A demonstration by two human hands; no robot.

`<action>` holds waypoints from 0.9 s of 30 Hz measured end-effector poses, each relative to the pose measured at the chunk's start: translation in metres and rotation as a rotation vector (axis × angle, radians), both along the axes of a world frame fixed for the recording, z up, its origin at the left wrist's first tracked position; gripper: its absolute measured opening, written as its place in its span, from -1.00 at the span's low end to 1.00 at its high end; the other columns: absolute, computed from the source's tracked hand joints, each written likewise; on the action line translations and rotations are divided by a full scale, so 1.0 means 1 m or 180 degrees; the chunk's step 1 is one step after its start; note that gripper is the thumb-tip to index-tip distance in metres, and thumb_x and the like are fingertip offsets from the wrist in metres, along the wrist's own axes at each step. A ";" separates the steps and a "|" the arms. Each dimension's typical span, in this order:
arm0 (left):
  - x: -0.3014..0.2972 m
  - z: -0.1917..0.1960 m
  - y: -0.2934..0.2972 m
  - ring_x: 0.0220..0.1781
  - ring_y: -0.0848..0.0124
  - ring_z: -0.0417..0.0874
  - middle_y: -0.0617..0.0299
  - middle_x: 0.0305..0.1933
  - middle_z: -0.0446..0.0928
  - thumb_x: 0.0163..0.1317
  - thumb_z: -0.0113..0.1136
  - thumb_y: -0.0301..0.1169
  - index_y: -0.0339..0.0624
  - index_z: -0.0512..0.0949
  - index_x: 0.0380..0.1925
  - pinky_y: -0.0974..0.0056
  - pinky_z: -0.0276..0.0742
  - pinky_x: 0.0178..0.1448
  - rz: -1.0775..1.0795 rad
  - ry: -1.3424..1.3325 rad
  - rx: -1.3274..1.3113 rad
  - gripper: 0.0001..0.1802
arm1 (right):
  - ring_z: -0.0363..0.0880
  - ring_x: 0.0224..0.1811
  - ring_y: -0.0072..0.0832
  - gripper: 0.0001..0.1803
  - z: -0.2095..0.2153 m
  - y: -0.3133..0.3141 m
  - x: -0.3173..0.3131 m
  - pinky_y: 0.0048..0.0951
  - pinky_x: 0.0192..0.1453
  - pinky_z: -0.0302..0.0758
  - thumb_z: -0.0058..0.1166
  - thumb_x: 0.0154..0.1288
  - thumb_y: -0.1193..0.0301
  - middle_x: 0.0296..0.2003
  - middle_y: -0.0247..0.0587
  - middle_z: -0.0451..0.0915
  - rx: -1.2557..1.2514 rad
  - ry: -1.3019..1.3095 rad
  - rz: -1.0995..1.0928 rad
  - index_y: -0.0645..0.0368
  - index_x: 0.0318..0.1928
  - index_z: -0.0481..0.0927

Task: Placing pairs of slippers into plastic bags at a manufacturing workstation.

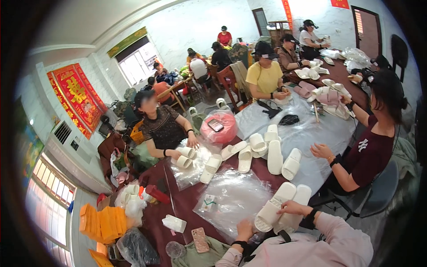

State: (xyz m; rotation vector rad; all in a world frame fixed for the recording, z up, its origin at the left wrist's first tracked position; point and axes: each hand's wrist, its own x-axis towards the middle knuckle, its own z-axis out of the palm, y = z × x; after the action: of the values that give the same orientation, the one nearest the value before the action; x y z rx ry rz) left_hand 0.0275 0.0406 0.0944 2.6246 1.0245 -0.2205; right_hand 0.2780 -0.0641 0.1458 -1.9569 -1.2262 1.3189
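My right hand (293, 208) is closed on a pair of white slippers (269, 214), at the strap of the left one. Both slippers tilt with their soles toward the upper right. To the left, my left hand (244, 229) rests by the near edge of a clear plastic bag (235, 196) lying flat on the dark red table. Its fingers look curled; whether they pinch the bag's edge is hidden. A small white card with a green mark (208, 203) lies on the bag. Several more white slippers (275, 157) lie beyond, some on clear plastic.
A phone in a patterned case (200, 240), a white packet (174, 224) and a red bottle (157, 194) are on my left. Orange packs (102, 223) stand farther left. Co-workers handle slippers across and to the right; a pink round stool-like thing (219, 129) stands ahead.
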 end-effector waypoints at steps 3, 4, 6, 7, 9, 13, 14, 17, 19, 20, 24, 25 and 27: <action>-0.021 -0.053 -0.003 0.11 0.08 0.33 0.00 0.10 0.32 -0.01 0.11 -0.19 -0.16 0.30 0.04 -0.01 0.28 0.09 0.0014 -0.0052 0.0663 -0.41 | 0.45 -0.43 -0.43 -0.57 -0.001 0.013 0.000 -0.39 -0.30 0.37 0.14 0.00 0.08 -0.50 -0.14 0.55 0.0215 -0.0143 0.0377 0.26 -0.43 0.56; -0.022 -0.059 -0.004 0.11 0.08 0.33 0.00 0.10 0.32 -0.01 0.11 -0.19 -0.16 0.30 0.04 -0.01 0.28 0.09 -0.0018 -0.0044 0.0652 -0.41 | 0.45 -0.43 -0.43 -0.57 0.003 0.014 -0.002 -0.39 -0.30 0.37 0.14 0.00 0.08 -0.50 -0.14 0.55 0.0203 -0.0133 0.0346 0.26 -0.43 0.56; -0.023 -0.072 -0.004 0.16 0.07 0.28 -0.01 0.15 0.27 0.01 0.05 -0.25 -0.21 0.29 0.06 0.00 0.24 0.13 0.0090 -0.0216 0.0696 -0.44 | 0.49 -0.36 -0.35 -0.54 0.011 0.016 -0.005 -0.35 -0.23 0.38 0.13 0.00 0.07 -0.41 -0.09 0.58 0.0210 -0.0258 0.0701 0.29 -0.34 0.56; -0.021 -0.075 -0.002 0.16 0.07 0.28 -0.01 0.15 0.27 0.01 0.05 -0.25 -0.21 0.29 0.06 0.00 0.24 0.13 0.0082 -0.0214 0.0686 -0.44 | 0.49 -0.36 -0.35 -0.54 0.011 0.018 -0.005 -0.35 -0.23 0.38 0.13 0.00 0.07 -0.41 -0.09 0.58 0.0200 -0.0254 0.0693 0.29 -0.34 0.56; -0.022 -0.079 0.003 0.18 0.03 0.26 -0.02 0.19 0.24 0.01 0.00 -0.30 -0.22 0.30 0.05 0.00 0.25 0.12 0.0258 -0.0199 0.0414 -0.46 | 0.51 -0.30 -0.29 -0.51 0.007 0.027 -0.006 -0.32 -0.18 0.38 0.13 0.01 0.07 -0.33 -0.06 0.58 0.0096 -0.0191 0.0884 0.30 -0.27 0.55; -0.019 -0.067 0.004 0.19 0.03 0.25 0.00 0.20 0.23 0.00 0.03 -0.26 -0.23 0.36 0.03 -0.03 0.22 0.13 0.0187 0.0121 0.0407 -0.46 | 0.50 -0.31 -0.31 -0.50 0.011 0.033 -0.006 -0.33 -0.18 0.38 0.13 0.01 0.06 -0.34 -0.07 0.57 -0.0010 -0.0139 0.0976 0.30 -0.28 0.55; -0.018 -0.062 0.002 0.17 0.03 0.27 0.00 0.18 0.26 0.02 0.00 -0.29 -0.23 0.38 0.01 -0.04 0.23 0.11 0.0140 0.0176 0.0715 -0.50 | 0.49 -0.31 -0.31 -0.50 0.008 0.036 -0.005 -0.34 -0.18 0.38 0.13 0.00 0.06 -0.35 -0.07 0.57 -0.0034 -0.0170 0.1011 0.30 -0.28 0.55; -0.015 -0.054 0.001 0.13 0.04 0.32 -0.01 0.13 0.32 0.07 -0.05 -0.34 -0.23 0.43 -0.05 -0.02 0.27 0.07 0.0117 0.0177 0.1027 -0.59 | 0.49 -0.32 -0.32 -0.50 0.011 0.039 -0.007 -0.35 -0.18 0.37 0.13 0.00 0.03 -0.39 -0.08 0.56 -0.0057 -0.0160 0.1060 0.28 -0.31 0.54; -0.012 -0.051 0.003 0.11 0.06 0.35 -0.01 0.09 0.36 0.09 -0.08 -0.36 -0.22 0.46 -0.08 0.00 0.29 0.05 0.0127 0.0117 0.1043 -0.62 | 0.49 -0.32 -0.33 -0.51 0.009 0.041 -0.007 -0.36 -0.18 0.37 0.13 0.00 0.02 -0.42 -0.09 0.56 -0.0049 -0.0122 0.1060 0.26 -0.33 0.54; -0.010 -0.050 0.005 0.07 0.05 0.38 -0.03 0.04 0.39 0.12 -0.10 -0.36 -0.19 0.48 -0.10 0.03 0.32 0.05 0.0418 -0.0339 0.0383 -0.65 | 0.48 -0.33 -0.34 -0.51 0.003 0.042 -0.005 -0.37 -0.19 0.37 0.14 -0.01 0.03 -0.43 -0.10 0.55 0.0016 -0.0155 0.0992 0.27 -0.35 0.54; -0.001 -0.049 0.017 -0.02 0.03 0.44 -0.08 -0.03 0.42 0.20 -0.13 -0.32 -0.13 0.51 -0.13 0.11 0.37 0.02 0.1220 -0.1836 -0.0182 -0.69 | 0.47 -0.39 -0.36 -0.52 0.019 0.044 0.010 -0.35 -0.28 0.38 0.15 -0.05 0.07 -0.48 -0.12 0.53 0.0144 -0.0093 0.0540 0.30 -0.35 0.56; 0.006 -0.044 0.021 -0.02 0.03 0.44 -0.08 -0.03 0.42 0.20 -0.13 -0.32 -0.13 0.51 -0.13 0.11 0.37 0.02 0.1225 -0.1849 -0.0162 -0.69 | 0.45 -0.43 -0.36 -0.52 0.022 0.042 0.017 -0.34 -0.30 0.37 0.17 -0.09 0.06 -0.53 -0.13 0.52 0.0013 -0.0137 0.0392 0.29 -0.39 0.58; 0.022 -0.025 0.019 -0.04 0.00 0.45 -0.08 -0.04 0.43 0.22 -0.12 -0.29 -0.12 0.50 -0.11 0.10 0.37 0.02 0.1103 -0.2177 -0.0099 -0.68 | 0.44 -0.44 -0.37 -0.52 0.015 0.041 0.028 -0.34 -0.31 0.36 0.18 -0.11 0.05 -0.53 -0.13 0.52 -0.0115 -0.0222 0.0157 0.28 -0.40 0.59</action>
State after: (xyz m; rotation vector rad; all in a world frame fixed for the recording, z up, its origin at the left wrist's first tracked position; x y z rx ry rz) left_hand 0.0494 0.0601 0.0695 2.1675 1.1552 0.6816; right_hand 0.3056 -0.0231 0.1606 -2.0253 -1.2998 1.3156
